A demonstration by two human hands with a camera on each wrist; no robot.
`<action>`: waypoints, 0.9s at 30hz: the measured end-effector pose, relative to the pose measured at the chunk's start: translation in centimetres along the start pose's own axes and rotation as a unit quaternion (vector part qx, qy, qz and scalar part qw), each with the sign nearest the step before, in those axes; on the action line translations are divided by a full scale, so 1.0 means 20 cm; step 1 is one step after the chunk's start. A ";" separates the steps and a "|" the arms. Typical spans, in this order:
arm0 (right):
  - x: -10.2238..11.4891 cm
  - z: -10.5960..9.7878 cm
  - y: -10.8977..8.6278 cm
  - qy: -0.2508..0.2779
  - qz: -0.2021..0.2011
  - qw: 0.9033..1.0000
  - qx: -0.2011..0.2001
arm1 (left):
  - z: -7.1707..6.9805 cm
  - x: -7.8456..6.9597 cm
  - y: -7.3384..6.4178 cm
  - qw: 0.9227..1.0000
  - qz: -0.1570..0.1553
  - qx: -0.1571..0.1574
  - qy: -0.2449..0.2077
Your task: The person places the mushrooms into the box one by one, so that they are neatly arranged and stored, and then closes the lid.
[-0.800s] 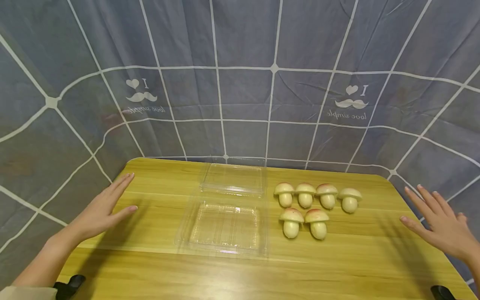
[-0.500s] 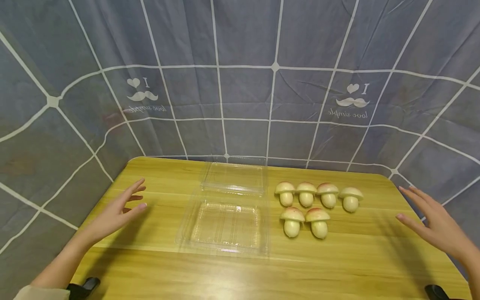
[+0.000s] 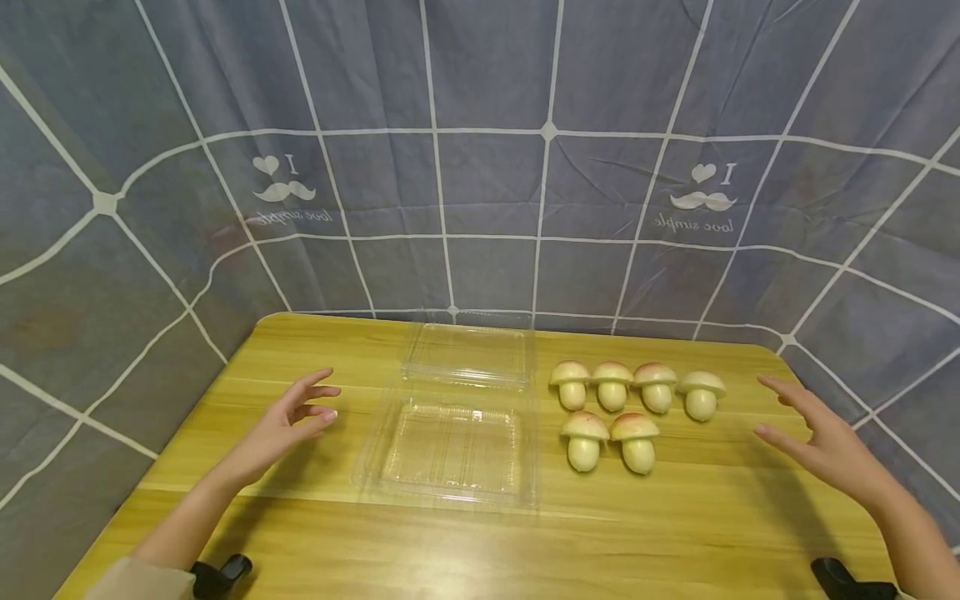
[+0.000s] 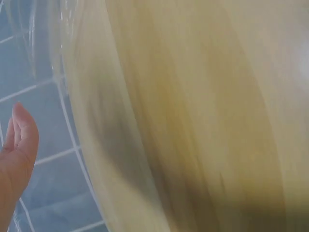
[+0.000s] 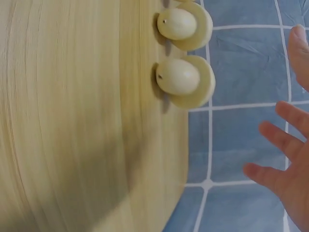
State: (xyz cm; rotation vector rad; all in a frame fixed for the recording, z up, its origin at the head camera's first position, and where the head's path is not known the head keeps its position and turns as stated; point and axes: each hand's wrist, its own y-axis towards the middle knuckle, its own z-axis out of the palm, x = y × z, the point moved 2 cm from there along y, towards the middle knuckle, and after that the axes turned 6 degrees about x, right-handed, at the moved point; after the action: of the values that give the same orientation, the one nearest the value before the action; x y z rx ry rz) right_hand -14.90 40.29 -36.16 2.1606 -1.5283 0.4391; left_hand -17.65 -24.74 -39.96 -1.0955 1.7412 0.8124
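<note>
Head view, wooden table (image 3: 660,525), mushrooms (image 3: 611,396), gridded curtain (image 3: 487,187)

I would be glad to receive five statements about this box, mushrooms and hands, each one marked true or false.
1. In the head view, the clear box lies left of the mushrooms. True.
2. Five mushrooms are visible. False: six, in rows of four and two.
3. Neither the left hand nor the right hand holds anything. True.
4. The box is closed. False: it lies open.
5. One mushroom is inside the box. False: all six are on the table.
</note>
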 end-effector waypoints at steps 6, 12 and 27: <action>-0.01 0.06 0.03 0.024 0.005 1.000 0.008 | 0.08 0.02 0.06 0.999 0.003 0.021 -0.048; -0.02 0.12 0.04 0.028 0.009 1.000 0.001 | 0.15 0.02 0.09 0.996 -0.008 0.030 -0.082; 0.01 0.30 0.10 0.115 0.012 0.992 0.040 | 0.20 0.04 0.12 0.993 -0.020 0.043 -0.104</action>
State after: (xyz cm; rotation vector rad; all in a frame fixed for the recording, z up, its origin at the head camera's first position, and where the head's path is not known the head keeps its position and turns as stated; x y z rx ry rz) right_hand -16.71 36.36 -40.68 2.0697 -1.4325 0.7427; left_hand -18.57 -20.69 -42.02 -0.9505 1.5601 0.7911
